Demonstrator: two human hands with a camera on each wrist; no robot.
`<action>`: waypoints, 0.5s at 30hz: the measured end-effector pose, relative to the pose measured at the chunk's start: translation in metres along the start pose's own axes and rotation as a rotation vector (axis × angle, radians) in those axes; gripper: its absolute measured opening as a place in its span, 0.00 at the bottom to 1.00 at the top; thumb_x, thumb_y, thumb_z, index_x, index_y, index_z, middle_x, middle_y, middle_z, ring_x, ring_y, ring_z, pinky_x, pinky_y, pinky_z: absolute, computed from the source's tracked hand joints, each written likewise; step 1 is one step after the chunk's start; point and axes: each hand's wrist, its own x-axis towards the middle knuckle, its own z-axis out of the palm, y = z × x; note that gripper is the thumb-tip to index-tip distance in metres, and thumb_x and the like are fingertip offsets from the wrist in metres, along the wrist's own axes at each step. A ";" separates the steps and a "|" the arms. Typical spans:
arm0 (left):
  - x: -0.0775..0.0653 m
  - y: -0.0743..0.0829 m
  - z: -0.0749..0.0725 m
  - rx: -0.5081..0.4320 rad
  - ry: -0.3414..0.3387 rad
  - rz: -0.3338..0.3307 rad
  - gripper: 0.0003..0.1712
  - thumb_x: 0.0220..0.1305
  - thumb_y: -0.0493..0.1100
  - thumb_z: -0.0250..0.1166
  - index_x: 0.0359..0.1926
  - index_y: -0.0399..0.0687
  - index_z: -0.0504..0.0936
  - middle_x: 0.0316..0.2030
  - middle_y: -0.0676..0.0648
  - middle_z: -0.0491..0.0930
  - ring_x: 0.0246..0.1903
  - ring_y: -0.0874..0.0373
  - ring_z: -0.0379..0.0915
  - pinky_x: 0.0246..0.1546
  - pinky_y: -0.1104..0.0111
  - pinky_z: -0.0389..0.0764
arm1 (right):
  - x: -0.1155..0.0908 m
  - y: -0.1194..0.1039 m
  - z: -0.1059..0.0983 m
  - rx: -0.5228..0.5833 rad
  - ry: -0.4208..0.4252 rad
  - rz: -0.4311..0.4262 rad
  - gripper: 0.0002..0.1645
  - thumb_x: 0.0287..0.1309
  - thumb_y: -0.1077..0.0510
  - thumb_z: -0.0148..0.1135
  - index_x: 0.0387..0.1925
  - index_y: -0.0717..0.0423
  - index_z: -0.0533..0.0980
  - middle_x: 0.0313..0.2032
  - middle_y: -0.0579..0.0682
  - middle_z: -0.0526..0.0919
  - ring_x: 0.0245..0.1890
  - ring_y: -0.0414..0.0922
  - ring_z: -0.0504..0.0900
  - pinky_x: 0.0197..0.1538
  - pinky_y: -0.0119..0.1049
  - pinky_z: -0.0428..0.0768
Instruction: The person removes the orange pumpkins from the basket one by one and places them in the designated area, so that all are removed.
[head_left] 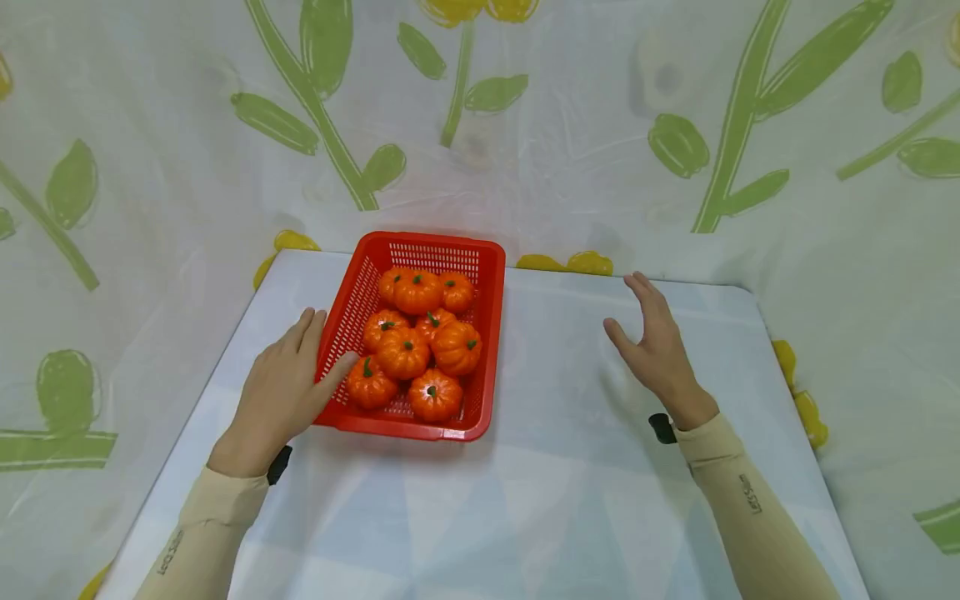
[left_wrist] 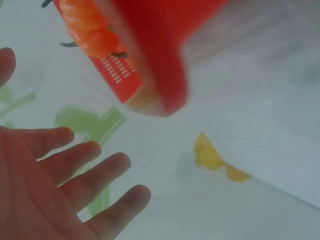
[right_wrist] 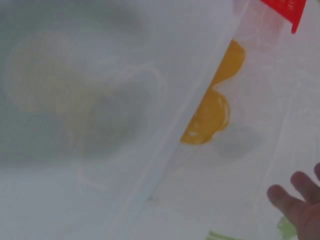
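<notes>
A red plastic basket (head_left: 491, 367) with slotted walls stands left of the middle of the table. Several small orange pumpkins (head_left: 403, 353) with green stems lie inside it. Beside the basket's left wall is my left hand (head_left: 288, 379), its fingers straight and its thumb reaching over the rim; whether it touches cannot be told. The left wrist view shows that palm (left_wrist: 45, 190) with fingers spread, apart from the basket (left_wrist: 170, 75). My right hand (head_left: 660, 346) hovers over the right half of the table, thumb and fingers apart, holding nothing.
The pale blue and white table (head_left: 570, 467) spreads to the right and in front of the basket. Behind and at both sides hangs a white sheet (head_left: 570, 167) printed with green leaves and yellow flowers. Dark bands (head_left: 279, 465) sit at both wrists.
</notes>
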 end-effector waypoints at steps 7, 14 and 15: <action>-0.036 -0.002 0.013 -0.066 0.005 -0.005 0.51 0.71 0.64 0.59 0.77 0.32 0.55 0.73 0.28 0.57 0.66 0.27 0.60 0.62 0.33 0.63 | 0.011 -0.019 0.015 0.103 0.021 -0.108 0.44 0.60 0.60 0.71 0.75 0.58 0.62 0.74 0.53 0.64 0.74 0.52 0.61 0.67 0.61 0.69; -0.057 -0.007 0.029 -0.128 0.035 -0.044 0.51 0.68 0.64 0.63 0.77 0.34 0.58 0.74 0.30 0.57 0.67 0.26 0.59 0.61 0.31 0.63 | 0.027 -0.049 0.036 0.139 -0.084 -0.164 0.48 0.59 0.55 0.73 0.76 0.55 0.60 0.74 0.51 0.64 0.74 0.50 0.61 0.69 0.58 0.68; -0.058 -0.007 0.031 -0.136 0.037 -0.048 0.51 0.68 0.64 0.63 0.77 0.35 0.57 0.74 0.30 0.57 0.67 0.26 0.59 0.61 0.31 0.63 | 0.029 -0.054 0.040 0.139 -0.106 -0.170 0.49 0.59 0.54 0.73 0.77 0.53 0.60 0.74 0.51 0.63 0.74 0.50 0.61 0.70 0.57 0.68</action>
